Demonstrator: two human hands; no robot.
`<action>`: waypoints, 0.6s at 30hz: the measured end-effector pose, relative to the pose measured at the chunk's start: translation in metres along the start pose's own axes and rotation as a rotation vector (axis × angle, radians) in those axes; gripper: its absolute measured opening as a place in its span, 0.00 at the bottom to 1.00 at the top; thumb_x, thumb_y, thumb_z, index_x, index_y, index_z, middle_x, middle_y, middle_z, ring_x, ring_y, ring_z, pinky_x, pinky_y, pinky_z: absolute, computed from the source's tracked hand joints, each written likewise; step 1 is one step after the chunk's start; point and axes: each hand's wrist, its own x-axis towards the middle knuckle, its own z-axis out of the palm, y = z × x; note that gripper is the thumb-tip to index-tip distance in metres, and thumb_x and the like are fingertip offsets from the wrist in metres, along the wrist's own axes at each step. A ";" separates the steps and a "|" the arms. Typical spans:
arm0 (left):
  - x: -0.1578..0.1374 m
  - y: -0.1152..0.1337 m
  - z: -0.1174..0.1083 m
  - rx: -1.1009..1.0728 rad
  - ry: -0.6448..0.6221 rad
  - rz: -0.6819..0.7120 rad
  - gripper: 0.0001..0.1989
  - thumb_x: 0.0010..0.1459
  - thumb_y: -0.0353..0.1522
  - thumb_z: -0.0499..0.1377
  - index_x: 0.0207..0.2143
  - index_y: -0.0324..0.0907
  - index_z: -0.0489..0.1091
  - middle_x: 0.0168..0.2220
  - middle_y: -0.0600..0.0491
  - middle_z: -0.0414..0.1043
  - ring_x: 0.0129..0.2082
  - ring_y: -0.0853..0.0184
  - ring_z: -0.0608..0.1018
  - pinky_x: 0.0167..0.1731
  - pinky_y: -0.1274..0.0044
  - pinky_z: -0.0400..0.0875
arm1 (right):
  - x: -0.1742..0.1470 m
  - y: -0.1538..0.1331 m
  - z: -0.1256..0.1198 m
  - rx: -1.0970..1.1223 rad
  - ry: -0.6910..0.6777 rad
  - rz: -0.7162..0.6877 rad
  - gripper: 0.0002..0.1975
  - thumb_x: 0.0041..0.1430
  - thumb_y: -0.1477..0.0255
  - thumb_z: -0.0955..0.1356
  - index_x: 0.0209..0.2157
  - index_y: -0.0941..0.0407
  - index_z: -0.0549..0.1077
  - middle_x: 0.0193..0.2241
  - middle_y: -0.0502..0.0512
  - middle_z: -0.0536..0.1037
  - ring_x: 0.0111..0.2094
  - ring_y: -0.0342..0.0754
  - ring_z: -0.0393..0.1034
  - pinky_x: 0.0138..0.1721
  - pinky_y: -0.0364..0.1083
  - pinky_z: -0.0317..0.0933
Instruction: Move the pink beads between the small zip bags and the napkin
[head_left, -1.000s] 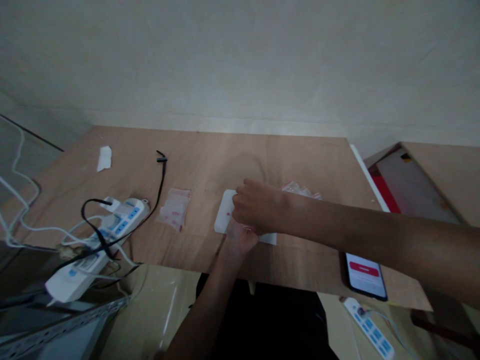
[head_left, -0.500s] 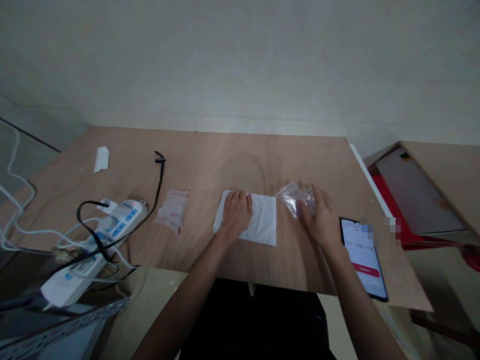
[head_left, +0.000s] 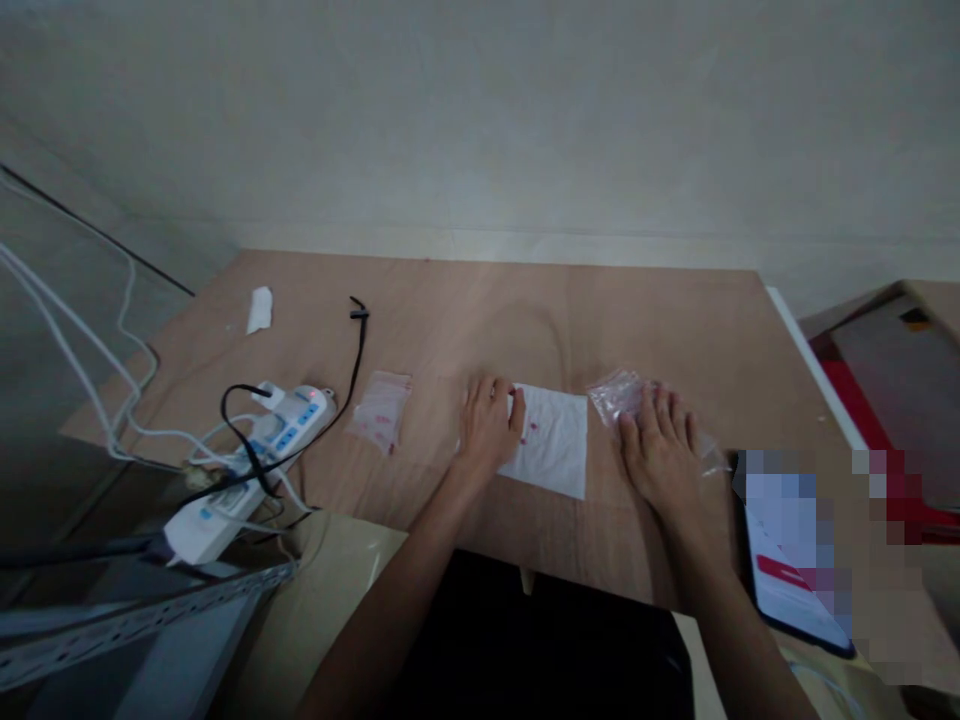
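The white sheet [head_left: 555, 440] lies flat. Over its left edge the left hand [head_left: 489, 424] curls, its grip hidden from me; to its right, the right hand [head_left: 665, 455] spreads over crinkled clear plastic [head_left: 615, 392]. Light, even pressure should stop that skidding.

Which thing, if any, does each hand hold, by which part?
The left hand covers the left side of a white rectangular sheet; whether it grips there cannot be told. The right hand lies spread over crumpled clear plastic, no grip visible.
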 end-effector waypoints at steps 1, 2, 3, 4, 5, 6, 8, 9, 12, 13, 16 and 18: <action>-0.002 -0.009 -0.008 0.005 0.053 -0.037 0.12 0.65 0.34 0.49 0.39 0.38 0.69 0.42 0.42 0.72 0.46 0.57 0.72 0.48 0.66 0.64 | 0.000 0.000 0.000 0.015 0.009 0.012 0.31 0.69 0.62 0.51 0.65 0.68 0.53 0.65 0.72 0.55 0.67 0.64 0.45 0.64 0.64 0.44; -0.004 -0.019 -0.018 0.013 0.119 -0.089 0.13 0.65 0.36 0.50 0.42 0.37 0.69 0.44 0.42 0.72 0.47 0.56 0.72 0.49 0.66 0.64 | -0.001 0.000 0.000 0.031 0.016 0.025 0.33 0.68 0.60 0.52 0.65 0.69 0.52 0.66 0.73 0.54 0.68 0.64 0.42 0.64 0.65 0.43; -0.006 -0.031 -0.028 0.028 0.193 -0.156 0.15 0.63 0.39 0.52 0.44 0.37 0.68 0.45 0.41 0.72 0.48 0.55 0.72 0.50 0.65 0.64 | -0.001 0.000 -0.001 0.052 0.021 0.038 0.34 0.68 0.59 0.52 0.66 0.69 0.50 0.66 0.73 0.51 0.68 0.65 0.40 0.64 0.66 0.42; -0.008 -0.044 -0.037 0.068 0.265 -0.236 0.19 0.60 0.42 0.55 0.47 0.37 0.67 0.47 0.40 0.71 0.50 0.53 0.71 0.51 0.63 0.63 | -0.001 0.000 -0.002 0.076 0.024 0.052 0.36 0.67 0.57 0.52 0.67 0.69 0.47 0.67 0.73 0.49 0.68 0.66 0.37 0.63 0.67 0.40; -0.009 -0.058 -0.046 0.128 0.310 -0.322 0.27 0.56 0.45 0.59 0.50 0.35 0.66 0.50 0.38 0.70 0.52 0.51 0.70 0.53 0.62 0.62 | -0.001 0.000 -0.003 0.104 0.027 0.063 0.38 0.67 0.56 0.52 0.67 0.69 0.45 0.68 0.74 0.46 0.68 0.67 0.34 0.63 0.69 0.39; -0.009 -0.071 -0.054 0.187 0.309 -0.391 0.34 0.53 0.47 0.60 0.53 0.32 0.64 0.52 0.35 0.69 0.55 0.48 0.68 0.55 0.61 0.60 | -0.001 0.000 -0.005 0.132 0.033 0.071 0.40 0.66 0.54 0.52 0.67 0.70 0.42 0.68 0.74 0.44 0.68 0.67 0.32 0.63 0.70 0.37; -0.009 -0.094 -0.066 0.270 0.215 -0.500 0.38 0.50 0.50 0.60 0.54 0.30 0.64 0.53 0.32 0.67 0.57 0.44 0.66 0.56 0.58 0.58 | -0.002 -0.001 -0.008 0.176 0.065 0.083 0.42 0.65 0.52 0.52 0.67 0.71 0.39 0.68 0.76 0.41 0.68 0.67 0.29 0.62 0.71 0.34; -0.008 -0.102 -0.069 0.285 0.144 -0.535 0.37 0.51 0.50 0.59 0.53 0.30 0.65 0.54 0.31 0.67 0.57 0.43 0.66 0.56 0.58 0.58 | -0.003 -0.001 -0.010 0.190 0.089 0.088 0.43 0.65 0.51 0.51 0.67 0.71 0.39 0.68 0.76 0.40 0.68 0.67 0.28 0.62 0.71 0.33; -0.005 -0.117 -0.072 0.266 0.012 -0.592 0.32 0.52 0.49 0.58 0.50 0.33 0.68 0.55 0.34 0.67 0.58 0.44 0.66 0.57 0.57 0.57 | -0.005 -0.003 -0.014 0.218 0.138 0.095 0.44 0.64 0.50 0.51 0.67 0.73 0.42 0.68 0.78 0.39 0.68 0.68 0.28 0.63 0.70 0.32; -0.004 -0.118 -0.072 0.248 0.010 -0.605 0.32 0.52 0.49 0.58 0.51 0.34 0.68 0.55 0.35 0.67 0.58 0.45 0.66 0.57 0.57 0.56 | -0.005 -0.003 -0.015 0.227 0.143 0.094 0.44 0.64 0.50 0.52 0.66 0.73 0.43 0.67 0.79 0.39 0.68 0.68 0.28 0.63 0.69 0.32; -0.004 -0.117 -0.071 0.177 0.065 -0.623 0.34 0.49 0.48 0.62 0.54 0.36 0.66 0.56 0.36 0.67 0.59 0.45 0.65 0.57 0.56 0.54 | -0.006 -0.004 -0.015 0.264 0.160 0.092 0.44 0.64 0.49 0.52 0.66 0.73 0.47 0.67 0.78 0.38 0.68 0.68 0.28 0.63 0.69 0.32; -0.006 -0.115 -0.072 0.121 0.108 -0.595 0.36 0.48 0.48 0.64 0.55 0.36 0.64 0.56 0.37 0.67 0.59 0.45 0.65 0.58 0.56 0.53 | -0.007 -0.003 -0.015 0.290 0.176 0.091 0.44 0.64 0.49 0.52 0.66 0.71 0.48 0.68 0.77 0.38 0.68 0.67 0.27 0.63 0.69 0.31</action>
